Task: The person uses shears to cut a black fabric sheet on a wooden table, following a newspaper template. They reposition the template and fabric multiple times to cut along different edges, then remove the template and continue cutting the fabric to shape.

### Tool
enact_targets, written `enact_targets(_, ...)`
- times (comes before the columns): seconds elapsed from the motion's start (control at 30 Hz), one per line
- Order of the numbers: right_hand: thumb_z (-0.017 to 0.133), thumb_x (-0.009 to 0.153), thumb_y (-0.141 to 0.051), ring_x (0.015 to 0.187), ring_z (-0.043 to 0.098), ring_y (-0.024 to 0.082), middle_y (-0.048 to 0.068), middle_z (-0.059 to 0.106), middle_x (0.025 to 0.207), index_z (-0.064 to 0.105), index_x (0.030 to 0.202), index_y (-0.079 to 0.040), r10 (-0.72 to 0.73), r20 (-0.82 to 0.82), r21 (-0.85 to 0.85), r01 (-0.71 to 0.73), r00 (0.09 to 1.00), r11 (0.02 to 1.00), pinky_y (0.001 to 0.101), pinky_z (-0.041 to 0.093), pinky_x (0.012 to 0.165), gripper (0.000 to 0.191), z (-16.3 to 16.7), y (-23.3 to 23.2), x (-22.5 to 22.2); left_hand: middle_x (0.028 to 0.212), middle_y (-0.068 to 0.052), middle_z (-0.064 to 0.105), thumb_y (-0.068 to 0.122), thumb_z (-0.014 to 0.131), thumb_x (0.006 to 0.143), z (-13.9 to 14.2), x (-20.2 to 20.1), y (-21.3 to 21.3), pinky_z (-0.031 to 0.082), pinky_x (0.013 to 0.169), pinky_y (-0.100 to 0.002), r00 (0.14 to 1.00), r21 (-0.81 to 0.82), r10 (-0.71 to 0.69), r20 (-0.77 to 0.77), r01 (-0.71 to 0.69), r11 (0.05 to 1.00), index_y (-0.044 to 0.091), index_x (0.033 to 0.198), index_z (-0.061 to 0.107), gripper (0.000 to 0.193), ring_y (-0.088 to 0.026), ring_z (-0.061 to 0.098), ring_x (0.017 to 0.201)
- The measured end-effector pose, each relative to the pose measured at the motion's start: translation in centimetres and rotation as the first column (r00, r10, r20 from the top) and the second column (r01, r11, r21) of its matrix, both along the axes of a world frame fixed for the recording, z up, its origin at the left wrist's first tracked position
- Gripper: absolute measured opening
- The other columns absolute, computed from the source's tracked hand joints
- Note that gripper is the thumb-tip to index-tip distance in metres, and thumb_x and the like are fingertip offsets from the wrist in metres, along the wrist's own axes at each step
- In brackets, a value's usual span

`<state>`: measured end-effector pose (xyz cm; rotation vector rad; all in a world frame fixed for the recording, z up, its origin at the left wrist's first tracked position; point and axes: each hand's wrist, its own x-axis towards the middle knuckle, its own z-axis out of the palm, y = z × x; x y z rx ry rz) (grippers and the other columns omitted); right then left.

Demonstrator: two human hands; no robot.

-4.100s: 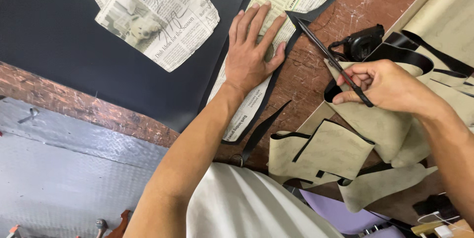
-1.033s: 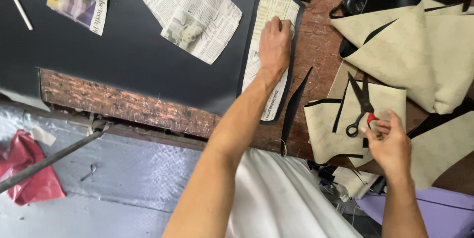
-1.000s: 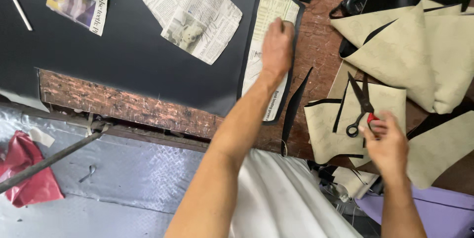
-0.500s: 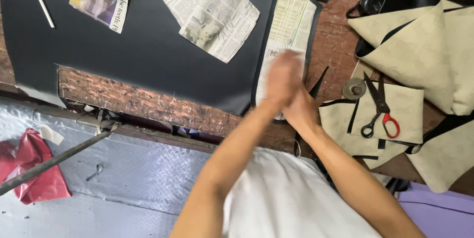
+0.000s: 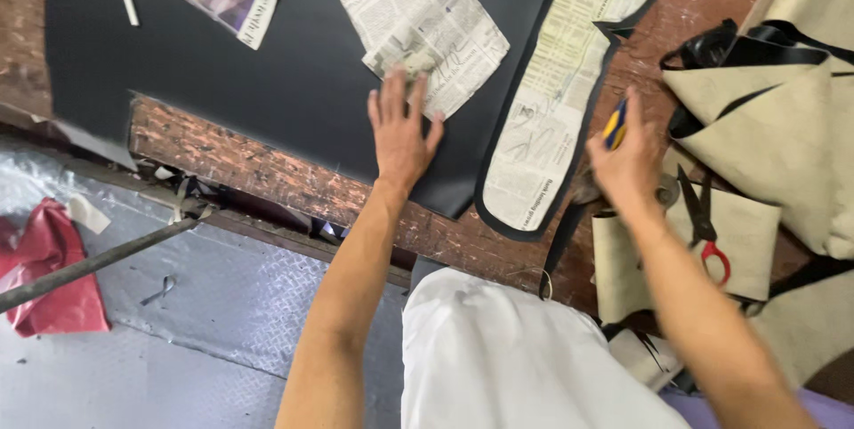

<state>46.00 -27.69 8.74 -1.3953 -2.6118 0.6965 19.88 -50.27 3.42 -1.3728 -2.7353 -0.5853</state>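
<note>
Your left hand lies flat and open, fingertips on the newspaper piece | your right hand grips a blue-and-yellow tool | paper pattern lies between your hands, long axis running away from you, nearer the right

arms: I see both forearms bare to past the elbow, no sleeves showing | left hand: no glove, ring or watch | right hand: likewise ungloved, wrist bare | clothing: white garment at my lower edge, soft folds
</note>
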Motion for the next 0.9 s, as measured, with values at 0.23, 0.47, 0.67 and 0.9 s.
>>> enact_targets(0.23,0.076,0.105,-0.019,0.126,0.050,0.041,0.024,0.053,0.131,0.065,0.141,-0.005,0.281,0.015,0.237,-0.276,0.960,0.932,0.0513,0.046,0.104,0.041,2.7,7.9,-3.6,0.165,-0.016,0.032,0.041,0.057,0.101,0.0,0.6,2.8,0.020,0.121,-0.065,0.943,-0.086,-0.330,0.044,0.333,0.939,0.022,0.158,0.041,0.061,-0.036,0.026,0.154)
enact_targets(0.47,0.082,0.095,-0.015,0.139,0.039,0.042,0.025,0.044,0.152,0.057,0.149,0.002,0.504,-0.128,0.240,-0.467,0.854,0.851,0.0494,0.038,0.115,0.062,2.8,14.0,-14.9,0.151,-0.023,0.048,0.031,0.064,0.103,1.3,-5.9,7.0,0.022,0.123,-0.061,0.995,-0.029,0.086,-0.045,-0.087,0.996,0.003,0.141,0.053,0.049,-0.040,0.040,0.146)
enact_targets(0.67,0.088,0.085,-0.016,0.134,0.041,0.038,0.019,0.048,0.144,0.061,0.145,-0.005,0.455,-0.058,0.135,-0.444,0.889,0.886,0.0473,0.039,0.113,0.067,3.2,15.9,-17.8,0.134,-0.016,0.060,0.014,0.076,0.089,2.5,1.7,13.0,0.037,0.113,-0.051,0.952,0.236,-0.160,0.260,0.098,0.967,0.004,0.138,0.056,0.054,-0.035,0.053,0.129)
enact_targets(0.9,0.088,0.086,-0.013,0.138,0.042,0.039,0.020,0.048,0.137,0.062,0.143,-0.005,0.284,-0.065,0.155,-0.272,0.956,0.950,0.0503,0.044,0.116,0.063,2.4,20.5,-11.3,0.111,-0.007,0.069,0.008,0.077,0.086,3.4,4.9,18.5,0.036,0.110,-0.045,0.879,0.258,-0.090,0.468,-0.038,0.965,0.010,0.142,0.058,0.059,-0.026,0.057,0.112)
